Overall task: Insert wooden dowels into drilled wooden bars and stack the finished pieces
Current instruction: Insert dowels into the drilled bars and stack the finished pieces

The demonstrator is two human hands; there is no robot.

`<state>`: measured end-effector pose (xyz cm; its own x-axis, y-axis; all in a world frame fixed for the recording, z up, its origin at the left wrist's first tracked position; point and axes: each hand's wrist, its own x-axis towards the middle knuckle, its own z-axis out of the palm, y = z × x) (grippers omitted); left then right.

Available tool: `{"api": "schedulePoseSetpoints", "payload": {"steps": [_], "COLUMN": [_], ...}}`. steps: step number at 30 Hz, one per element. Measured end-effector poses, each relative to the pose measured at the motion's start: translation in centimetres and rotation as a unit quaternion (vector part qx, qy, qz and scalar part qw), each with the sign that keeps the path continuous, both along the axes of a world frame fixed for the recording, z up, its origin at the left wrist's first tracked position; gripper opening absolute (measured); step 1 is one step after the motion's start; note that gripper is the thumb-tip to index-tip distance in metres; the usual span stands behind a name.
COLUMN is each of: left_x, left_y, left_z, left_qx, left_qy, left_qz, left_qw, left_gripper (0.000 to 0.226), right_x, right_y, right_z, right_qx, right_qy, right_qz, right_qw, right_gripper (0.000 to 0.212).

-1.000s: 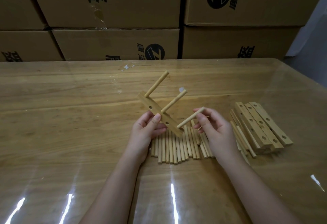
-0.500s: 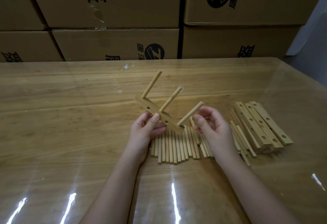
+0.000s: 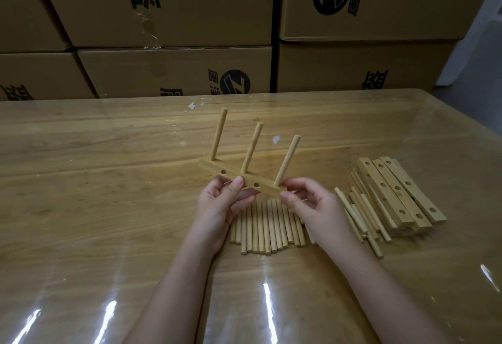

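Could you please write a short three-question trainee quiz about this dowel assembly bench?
1. How many dowels stand in the held bar?
2. True or false: the loose dowels lie on the table between the two forearms.
3. The stack of drilled bars lies nearer which hand: A) left hand, B) right hand?

Key:
1. Three.
2. True.
3. B.
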<state>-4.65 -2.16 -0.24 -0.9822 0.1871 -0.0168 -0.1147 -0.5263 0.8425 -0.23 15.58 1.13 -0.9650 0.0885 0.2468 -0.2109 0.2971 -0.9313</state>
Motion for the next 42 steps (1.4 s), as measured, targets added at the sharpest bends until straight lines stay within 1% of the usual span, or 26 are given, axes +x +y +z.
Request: {"api": "schedulePoseSetpoints", "payload": {"steps": [3, 8, 16, 21, 23, 27, 30, 32, 37, 40, 42], "left_x": [0.1, -0.1, -0.2, -0.1, -0.2, -0.1, -0.1, 0.0, 0.3, 0.4, 0.4], "left_y": [0.1, -0.4, -0.9, -1.1, -1.0, -1.0, -1.4, -1.8, -2.6, -2.8, -2.9], "left_z": [0.1, 0.0, 0.0, 0.1, 0.0, -0.2, -0.5, -0.4, 0.0, 0.0, 0.1], "left_qx": [-0.002, 0.019, 0.011, -0.013, -0.030, -0.077, -0.142, -0.175, -0.224, -0.258, -0.277], "left_qy": [-0.010, -0.019, -0.012, -0.010, -0.005, -0.001, 0.013, 0.020, 0.026, 0.024, 0.031], "left_qz": [0.004, 0.035, 0.053, 0.066, 0.078, 0.090, 0.096, 0.089, 0.086, 0.088, 0.080], "left_qw": [1.000, 0.999, 0.998, 0.998, 0.997, 0.993, 0.985, 0.980, 0.970, 0.962, 0.957], "left_gripper": [0.035, 0.035, 0.017, 0.019, 0.023, 0.041, 0.039, 0.041, 0.034, 0.026, 0.024], "right_x": [0.0, -0.3, -0.9, -1.2, -1.4, -1.8, -1.9, -2.0, -2.3, -2.5, -2.5], "right_y": [0.3, 1.5, 2.4, 2.6, 2.8, 3.3, 3.6, 3.7, 3.8, 3.9, 3.9], "right_z": [0.1, 0.2, 0.0, -0.4, -0.5, -0.7, -0.9, -1.1, -1.3, -1.5, -1.6], "right_qx": [-0.006, -0.039, -0.090, -0.081, -0.075, -0.058, -0.025, 0.002, 0.020, 0.039, 0.043], "right_qy": [0.015, 0.006, 0.005, 0.003, 0.000, -0.007, -0.009, 0.000, 0.006, 0.000, -0.003], "right_qz": [-0.024, -0.048, -0.066, -0.063, -0.063, -0.065, -0.059, -0.056, -0.046, -0.041, -0.039], "right_qw": [1.000, 0.998, 0.994, 0.995, 0.995, 0.996, 0.998, 0.998, 0.999, 0.998, 0.998], "right_gripper": [0.023, 0.024, 0.016, 0.017, 0.017, 0.019, 0.021, 0.022, 0.023, 0.021, 0.018]}}
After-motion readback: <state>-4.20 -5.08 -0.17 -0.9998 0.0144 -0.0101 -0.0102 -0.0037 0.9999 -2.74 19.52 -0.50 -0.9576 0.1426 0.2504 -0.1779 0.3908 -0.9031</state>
